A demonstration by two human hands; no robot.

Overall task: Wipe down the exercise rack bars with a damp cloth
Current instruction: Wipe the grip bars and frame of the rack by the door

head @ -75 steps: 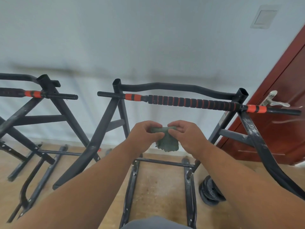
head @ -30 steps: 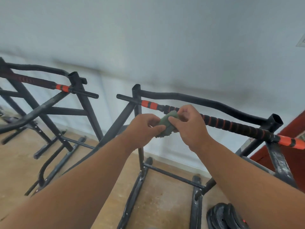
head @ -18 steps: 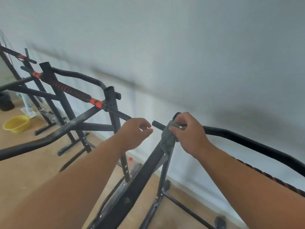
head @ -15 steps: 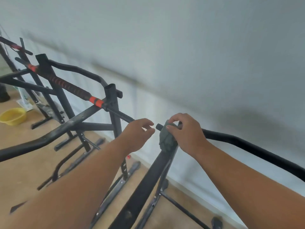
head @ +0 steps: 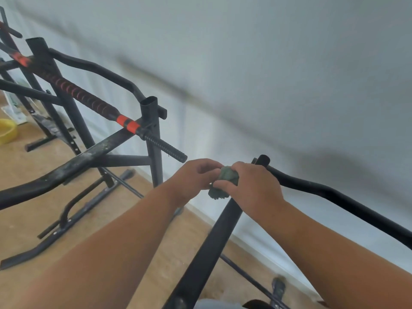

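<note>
Head view. Half a second back the left hand (head: 196,175) hung clear of the cloth with fingers loosely apart; now it has closed in and its fingertips pinch the green cloth (head: 224,181) alongside the right hand (head: 252,186). Right hand still grasps the wadded cloth, thumb curled under it, pressing it at the top of the near rack's slanted black bar (head: 209,246), where that bar meets the curved black top bar (head: 334,195). A tuft of cloth hangs below the right thumb. The camera has swung slightly; the neighbouring rack now sits larger in frame.

Surface and room: tan wooden floor (head: 33,219), dusty and scuffed; plain pale wall (head: 267,63) behind, blurred by motion.

Count: two hands, one cloth. Two racks plainly seen, the near one under the hands and a second rack (head: 149,130) to the left with a ribbed foam grip bar (head: 89,101) banded orange near its end; further frame parts at the far left edge, too cropped to count. One yellow basin (head: 6,130), partly cut off, on the floor at left
</note>
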